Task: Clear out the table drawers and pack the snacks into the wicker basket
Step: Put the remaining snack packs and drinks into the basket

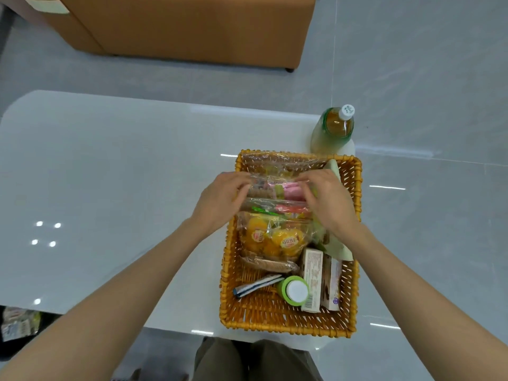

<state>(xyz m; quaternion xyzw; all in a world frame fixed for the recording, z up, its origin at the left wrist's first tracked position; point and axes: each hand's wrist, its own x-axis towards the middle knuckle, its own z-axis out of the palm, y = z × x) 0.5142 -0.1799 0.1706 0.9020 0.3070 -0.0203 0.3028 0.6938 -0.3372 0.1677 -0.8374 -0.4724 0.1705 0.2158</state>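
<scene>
1. The basket (286, 329) sits at the table's (110, 160) near right edge, with snacks inside.
2. The left hand (220, 199) and right hand (327, 202) each pinch an end of a clear bag (277, 188) over the basket's far half. The bag's contents are blurred.
3. The right hand hides part of a pale green packet (336, 247).
4. The packets (19, 323) at lower left are cut off.

A home living room: tan sofa (187, 26) beyond a glossy white coffee table (110, 166), tiled floor (426, 78).
</scene>
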